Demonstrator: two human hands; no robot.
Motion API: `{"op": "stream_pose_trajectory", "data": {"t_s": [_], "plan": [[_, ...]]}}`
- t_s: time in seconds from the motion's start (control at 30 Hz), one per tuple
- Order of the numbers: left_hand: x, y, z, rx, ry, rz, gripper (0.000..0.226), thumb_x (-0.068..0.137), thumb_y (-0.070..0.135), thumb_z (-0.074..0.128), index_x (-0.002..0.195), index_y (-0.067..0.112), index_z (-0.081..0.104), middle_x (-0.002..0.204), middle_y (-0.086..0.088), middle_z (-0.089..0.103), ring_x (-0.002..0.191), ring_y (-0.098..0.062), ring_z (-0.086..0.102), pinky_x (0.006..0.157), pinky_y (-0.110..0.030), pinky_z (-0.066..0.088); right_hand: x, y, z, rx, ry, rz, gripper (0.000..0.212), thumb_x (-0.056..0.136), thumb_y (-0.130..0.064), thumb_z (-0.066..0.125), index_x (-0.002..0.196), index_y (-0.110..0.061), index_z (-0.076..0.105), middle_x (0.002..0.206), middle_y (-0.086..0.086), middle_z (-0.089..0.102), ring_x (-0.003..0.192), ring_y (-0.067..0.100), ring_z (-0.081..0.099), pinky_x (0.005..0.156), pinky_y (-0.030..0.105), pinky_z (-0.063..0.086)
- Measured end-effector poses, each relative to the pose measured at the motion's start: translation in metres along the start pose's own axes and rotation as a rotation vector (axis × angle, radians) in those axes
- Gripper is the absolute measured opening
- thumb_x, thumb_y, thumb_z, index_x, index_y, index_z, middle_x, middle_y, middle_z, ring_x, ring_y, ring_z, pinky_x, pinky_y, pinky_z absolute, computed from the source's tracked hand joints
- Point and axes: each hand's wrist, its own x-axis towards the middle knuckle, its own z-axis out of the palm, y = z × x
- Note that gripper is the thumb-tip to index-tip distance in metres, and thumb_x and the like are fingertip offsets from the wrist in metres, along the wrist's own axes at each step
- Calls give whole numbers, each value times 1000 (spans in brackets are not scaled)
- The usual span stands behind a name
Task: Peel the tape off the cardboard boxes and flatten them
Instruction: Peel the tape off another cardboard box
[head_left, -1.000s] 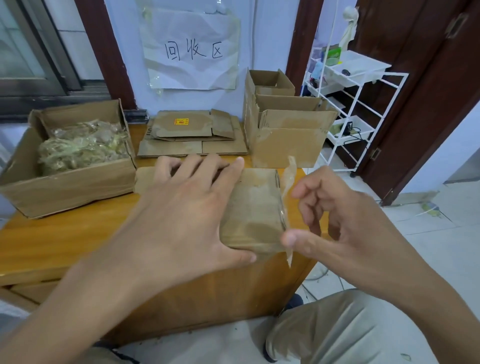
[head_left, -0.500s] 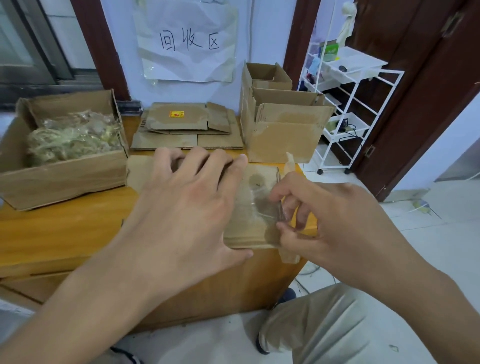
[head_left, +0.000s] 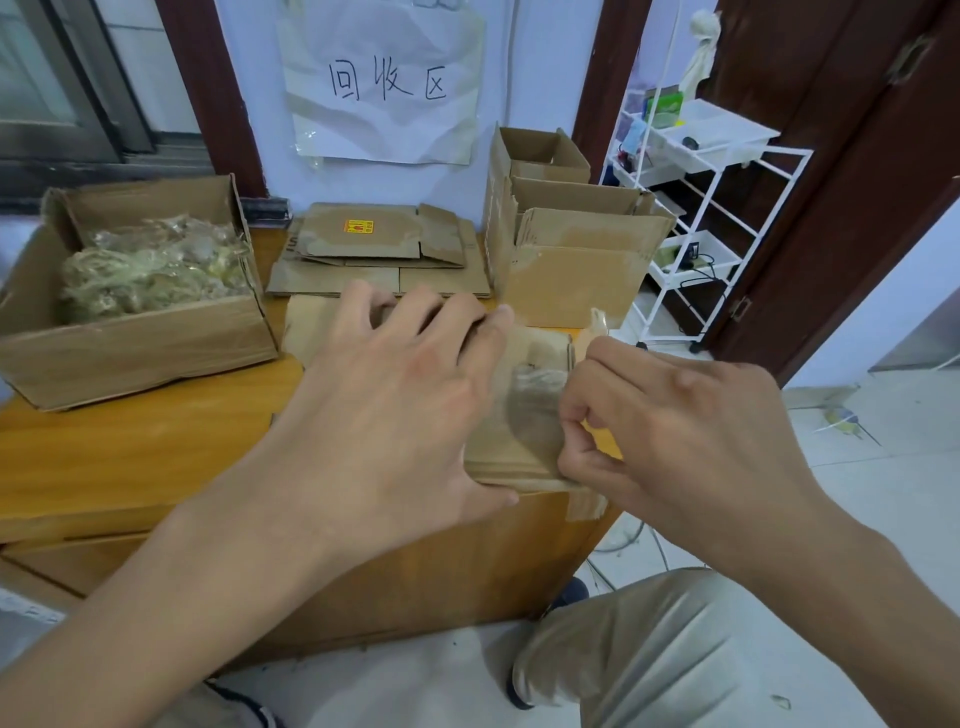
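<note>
A small brown cardboard box (head_left: 524, 447) lies at the front right corner of the wooden table (head_left: 130, 452). My left hand (head_left: 395, 405) is spread flat on top of it, fingers straight, thumb against its near edge. My right hand (head_left: 670, 431) is at the box's right end, thumb and forefinger pinching clear tape (head_left: 535, 395) that runs across the box top. A loose end of the tape (head_left: 587, 506) hangs over the table's front edge.
An open box full of crumpled tape (head_left: 150, 265) stands at the left. Flattened cardboard (head_left: 374, 254) is stacked at the back middle. Two open boxes (head_left: 571, 260) stand at the back right. A white wire rack (head_left: 696, 208) is beyond the table's right edge.
My right hand moved from beside the box, fingers loosely apart, onto the box's right end and closed its thumb and forefinger on the tape. The left hand stayed pressed on the box.
</note>
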Motion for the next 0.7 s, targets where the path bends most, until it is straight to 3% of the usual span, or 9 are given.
{"op": "stream_pose_trajectory", "data": {"t_s": [0.13,0.3,0.4,0.57,0.7], "plan": [[-3,-1,7,-103,-18,-32,121,65,95,36,154,12,43,132,1,58,115,-23,55,99,-48,40,-1,3,3,218,-52,88,9,80,-25,53,74,-27,59,71,-8,51,51,21,52,42,33,44],[-5,-1,10,-121,-7,-36,124,64,98,34,154,14,41,132,1,57,117,-23,55,100,-49,40,0,3,-4,263,-158,101,8,81,-39,55,79,-34,60,77,-14,50,56,12,51,46,34,47],[-5,-1,11,-124,-9,-42,125,64,98,35,155,12,43,132,0,57,118,-24,55,99,-49,40,2,-1,-6,235,-162,79,18,87,-51,59,84,-33,62,81,-14,48,55,14,51,44,30,43],[-6,2,9,-113,-13,-49,124,64,96,34,155,12,42,131,0,57,117,-24,54,99,-48,39,5,0,0,213,-87,54,20,94,-40,63,77,-31,62,79,-13,46,51,13,44,41,30,41],[-8,4,11,-121,-1,-50,124,65,97,35,154,10,44,128,-2,58,115,-26,55,97,-49,41,5,3,5,430,-124,214,15,85,-43,65,73,-34,62,75,-15,52,60,11,53,53,36,50]]}}
